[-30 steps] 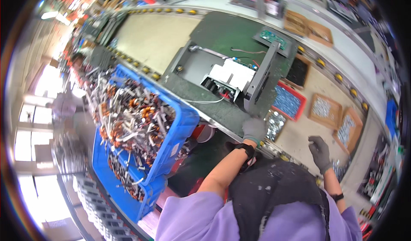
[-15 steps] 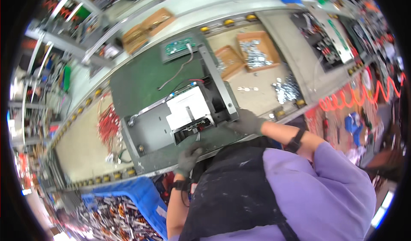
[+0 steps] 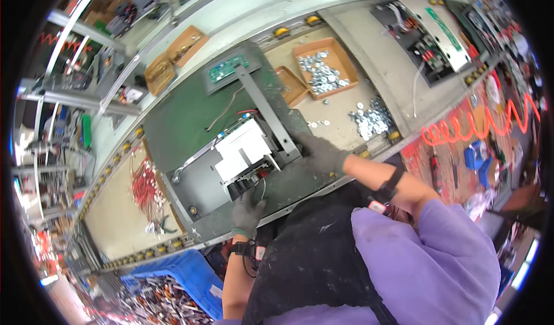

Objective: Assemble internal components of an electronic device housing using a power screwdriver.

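Observation:
A dark metal casing (image 3: 203, 172) lies on a green work board, with a white block-shaped unit (image 3: 242, 149) inside it. A long grey metal side bar (image 3: 264, 107) runs along the casing's right side. My left hand (image 3: 248, 212), in a grey glove, is at the casing's front edge beside a thin cable, its fingers apart. My right hand (image 3: 323, 153), gloved too, reaches to the near end of the side bar with fingers stretched out; some fingertips are hard to make out. Beyond the casing sits a green circuit board (image 3: 228, 67) with a loose grey cable.
The green board (image 3: 179, 114) lies on a bench with yellow rollers. To the right are a cardboard tray (image 3: 326, 68) of metal discs and a loose disc pile (image 3: 369, 120). Red wires (image 3: 145, 186) lie left. A blue bin (image 3: 184, 273) of metal parts stands at lower left.
My view has shifted, so the bench appears further left. My left hand has moved in closer to the casing's front edge. My right hand stays by the near end of the side bar.

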The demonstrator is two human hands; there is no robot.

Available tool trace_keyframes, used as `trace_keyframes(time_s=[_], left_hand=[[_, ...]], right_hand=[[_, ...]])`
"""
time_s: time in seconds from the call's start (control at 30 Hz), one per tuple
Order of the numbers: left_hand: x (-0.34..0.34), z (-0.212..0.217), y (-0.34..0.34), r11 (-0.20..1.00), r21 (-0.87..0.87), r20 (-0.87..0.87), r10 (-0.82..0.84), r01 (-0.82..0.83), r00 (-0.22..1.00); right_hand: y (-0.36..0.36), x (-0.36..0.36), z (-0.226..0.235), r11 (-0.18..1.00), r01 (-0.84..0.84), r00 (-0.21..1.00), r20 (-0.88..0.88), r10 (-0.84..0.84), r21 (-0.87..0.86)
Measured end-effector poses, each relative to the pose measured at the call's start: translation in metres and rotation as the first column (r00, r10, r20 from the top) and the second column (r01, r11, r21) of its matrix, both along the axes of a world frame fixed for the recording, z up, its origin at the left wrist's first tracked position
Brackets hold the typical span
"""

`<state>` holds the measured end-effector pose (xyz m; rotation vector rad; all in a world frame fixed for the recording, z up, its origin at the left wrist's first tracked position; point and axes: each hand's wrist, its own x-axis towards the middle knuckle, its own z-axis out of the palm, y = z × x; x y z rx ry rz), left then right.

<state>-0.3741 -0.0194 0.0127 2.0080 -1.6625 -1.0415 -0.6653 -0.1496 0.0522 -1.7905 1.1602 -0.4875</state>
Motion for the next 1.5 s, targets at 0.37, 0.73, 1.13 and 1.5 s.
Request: trace_keyframes(time_s=[0.37,0.73,1.13,1.5], left_hand=[[-0.030,0.077,0.138,0.815,0.088,0.169,0.554,-0.572,0.815],[-0.093,0.077,0.239,0.454,0.177,0.136,0.868,-0.873,0.478],[0.045,0.085,0.219,0.505,0.015,-0.147,0.855,-0.863,0.498],[0.271,0.030,0.010,0.620,-0.183,-0.127,0.754,-0.763,0.644]], right_hand=[[-0.253,-0.090,-0.162,0.936,-0.290,0.775,-0.623,0.107,-0.200],[-0.295,-0.118,-0.272,0.973,-0.050,0.921,-0.367,0.133,0.227],[-0.216,-0.222,-0.135,0.905,0.425,0.897,0.129,-0.422,0.006],[-0.032,-0.052,0.093,0.647,0.753,0.620,0.454,-0.640,-0.116]])
